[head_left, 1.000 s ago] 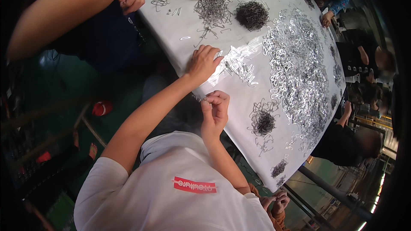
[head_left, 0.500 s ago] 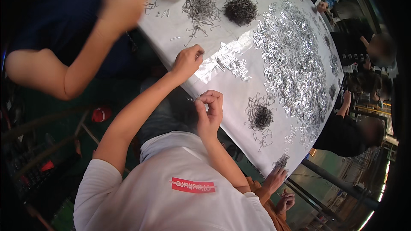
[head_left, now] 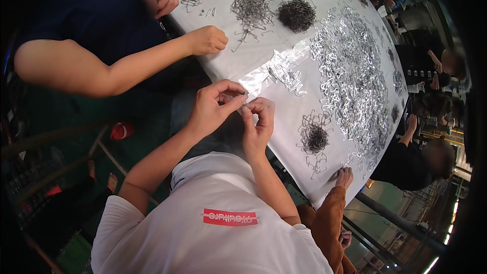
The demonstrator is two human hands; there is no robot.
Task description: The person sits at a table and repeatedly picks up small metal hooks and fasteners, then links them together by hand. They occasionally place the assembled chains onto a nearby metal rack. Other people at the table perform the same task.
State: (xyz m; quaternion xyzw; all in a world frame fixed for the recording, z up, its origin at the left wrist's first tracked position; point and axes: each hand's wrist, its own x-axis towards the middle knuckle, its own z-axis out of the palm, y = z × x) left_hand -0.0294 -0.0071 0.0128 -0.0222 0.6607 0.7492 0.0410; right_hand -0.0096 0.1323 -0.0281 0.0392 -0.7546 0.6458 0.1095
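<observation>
My left hand (head_left: 213, 109) and my right hand (head_left: 259, 124) meet at the near edge of the white-covered table (head_left: 284, 122). Thumb and fingers of each are pinched together, the tips almost touching. A small dark bit shows at the left fingertips, but what either hand holds is too small and covered to name. Just beyond them lies a small spread of shiny metal strips (head_left: 286, 73) on a clear sheet. To the right sits a tangle of dark wire hooks (head_left: 317, 137).
A big heap of shiny bent metal pieces (head_left: 350, 71) covers the table's middle. Farther off are a dense dark pile (head_left: 297, 15) and looser hooks (head_left: 251, 7). Close by on the left is a co-worker's fist (head_left: 208, 40); on the right, another's brown sleeve (head_left: 331, 213).
My left hand has come back from over the table to meet my right hand at the edge. The left co-worker's arm has lowered onto the table; the right co-worker's arm reaches farther in.
</observation>
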